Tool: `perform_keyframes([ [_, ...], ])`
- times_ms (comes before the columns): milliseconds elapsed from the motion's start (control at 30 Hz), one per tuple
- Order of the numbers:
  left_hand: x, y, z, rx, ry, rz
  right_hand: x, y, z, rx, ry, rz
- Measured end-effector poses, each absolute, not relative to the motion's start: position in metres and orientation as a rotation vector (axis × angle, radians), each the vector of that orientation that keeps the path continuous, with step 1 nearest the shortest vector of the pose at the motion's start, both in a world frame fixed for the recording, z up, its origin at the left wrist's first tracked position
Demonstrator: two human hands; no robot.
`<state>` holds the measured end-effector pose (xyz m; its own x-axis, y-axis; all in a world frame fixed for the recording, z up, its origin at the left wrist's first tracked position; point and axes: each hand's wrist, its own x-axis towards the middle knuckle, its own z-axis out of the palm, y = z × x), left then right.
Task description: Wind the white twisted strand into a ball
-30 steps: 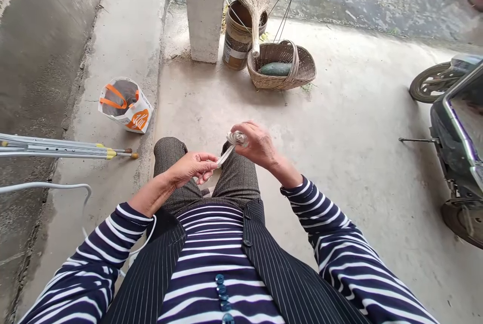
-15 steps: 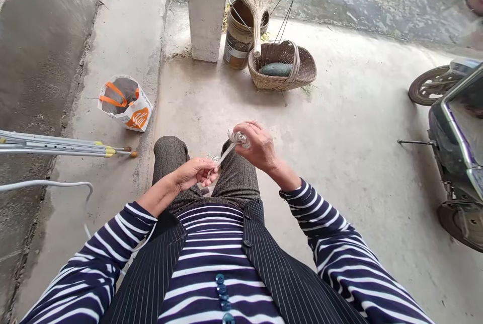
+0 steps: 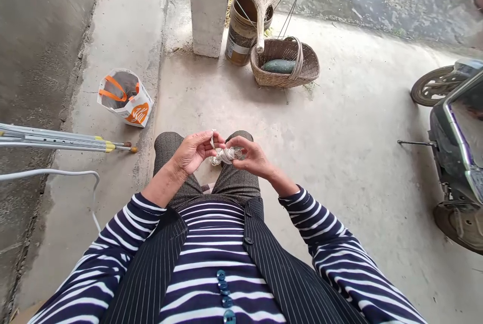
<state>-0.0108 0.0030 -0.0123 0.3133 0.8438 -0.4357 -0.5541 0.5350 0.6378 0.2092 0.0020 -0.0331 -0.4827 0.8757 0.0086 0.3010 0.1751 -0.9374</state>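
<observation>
A small bundle of white cord (image 3: pixel 228 155) hangs between my two hands, over my lap. My right hand (image 3: pixel 253 158) grips its right side, thumb below and fingers above. My left hand (image 3: pixel 195 152) is closed on a strand of the same cord, which loops up over its fingers. The fingertips of both hands nearly meet at the bundle. Some loose white coils show below the left fingers; whether they hang from the bundle or lie apart, I cannot tell. Under the hands are my knees in dark trousers (image 3: pixel 169 150).
A white and orange bag (image 3: pixel 139 112) stands on the left ledge, near metal crutches (image 3: pixel 75 142) and a white cable or tube (image 3: pixel 53 172). Ahead are a pillar (image 3: pixel 209 12), a bucket (image 3: pixel 236 37), a straw broom (image 3: pixel 260 2) and a wicker basket (image 3: pixel 273 80) holding a green gourd (image 3: pixel 279 66). A vehicle (image 3: pixel 453 128) stands right.
My right hand has come down and left with the bundle. My left hand has risen to meet it. The stretched strand between them is now short and looped at the left fingers.
</observation>
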Motion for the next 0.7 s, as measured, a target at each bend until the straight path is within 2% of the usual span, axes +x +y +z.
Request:
perform_keyframes([
  [200,-0.012,0.018,-0.019,0.316,0.957,1.016,0.208,-0.001,-0.032,-1.012,-1.684,1.517],
  [467,-0.023,0.029,-0.050,0.550,1.070,0.884,0.205,-0.003,-0.041,-0.964,-1.694,1.511],
  [567,-0.028,0.036,-0.065,0.802,1.272,0.779,0.200,-0.004,-0.046,-1.039,-1.433,1.718],
  [700,-0.023,0.029,-0.074,0.996,1.338,0.843,0.196,-0.005,-0.050,-1.063,-1.007,1.952],
])
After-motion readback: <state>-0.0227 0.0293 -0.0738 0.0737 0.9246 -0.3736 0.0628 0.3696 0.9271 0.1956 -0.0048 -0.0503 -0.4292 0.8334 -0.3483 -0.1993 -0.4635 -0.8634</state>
